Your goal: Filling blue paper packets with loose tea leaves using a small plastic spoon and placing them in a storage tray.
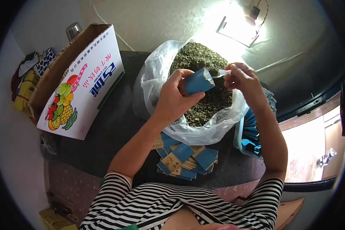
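Observation:
My left hand (pixel 176 96) grips a small blue paper packet (pixel 196 83), its pale-lined mouth tilted up to the right. In my right hand (pixel 243 77), a small white plastic spoon (pixel 222 74) is pinched between thumb and fingers, its far end at the packet's mouth. Both hands are above a large clear plastic bag (pixel 195 136) of dried, crumbled green leaves (pixel 199 54). Nearer me, a loose pile of flat blue and tan packets (pixel 184 152) lies on the dark tabletop (pixel 103 149). What the packet holds is hidden.
A white printed cardboard box (pixel 89 92) stands at the left, with a metal cup (pixel 74 30) behind it. At the right, a light blue plastic basket (pixel 238 138) holds upright blue packets. A lit bulb (pixel 250 18) hangs by the wall at the back.

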`<state>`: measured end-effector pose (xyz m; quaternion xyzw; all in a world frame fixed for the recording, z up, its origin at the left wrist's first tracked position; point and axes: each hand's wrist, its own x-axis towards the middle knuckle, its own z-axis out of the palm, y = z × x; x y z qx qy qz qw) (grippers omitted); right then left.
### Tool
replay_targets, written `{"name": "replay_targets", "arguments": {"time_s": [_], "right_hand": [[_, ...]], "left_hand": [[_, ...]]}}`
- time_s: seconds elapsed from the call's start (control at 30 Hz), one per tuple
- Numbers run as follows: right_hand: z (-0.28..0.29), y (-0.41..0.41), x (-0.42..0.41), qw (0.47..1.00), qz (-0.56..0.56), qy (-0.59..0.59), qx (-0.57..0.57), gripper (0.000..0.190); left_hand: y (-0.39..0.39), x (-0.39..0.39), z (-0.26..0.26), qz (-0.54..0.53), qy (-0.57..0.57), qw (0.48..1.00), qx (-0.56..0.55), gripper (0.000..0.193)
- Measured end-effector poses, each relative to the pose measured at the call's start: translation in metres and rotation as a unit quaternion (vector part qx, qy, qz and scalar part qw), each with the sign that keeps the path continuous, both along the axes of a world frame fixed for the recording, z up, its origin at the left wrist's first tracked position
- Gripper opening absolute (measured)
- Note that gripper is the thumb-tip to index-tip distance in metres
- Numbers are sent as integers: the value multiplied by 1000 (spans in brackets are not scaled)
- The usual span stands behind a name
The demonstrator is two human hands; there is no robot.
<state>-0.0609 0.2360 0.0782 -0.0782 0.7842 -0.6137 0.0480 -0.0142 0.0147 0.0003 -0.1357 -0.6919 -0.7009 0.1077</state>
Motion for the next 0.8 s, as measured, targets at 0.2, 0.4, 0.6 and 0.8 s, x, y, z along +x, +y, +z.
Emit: {"name": "replay_targets", "arguments": {"time_s": [0.2, 0.4, 0.6, 0.8], "right_hand": [[28, 13, 15, 1000, 12, 19, 20, 22], [19, -14, 25, 987, 73, 64, 132, 20], [35, -27, 36, 950, 111, 229, 182, 19], [19, -4, -2, 976, -4, 166, 142, 25]], "left_hand": [[4, 0, -1, 9, 2, 1000, -26, 50], [8, 2, 5, 4, -13, 1000, -29, 49], [-1, -1, 2, 42, -9, 998, -36, 49], [-4, -1, 3, 20, 5, 1000, 21, 48]]}}
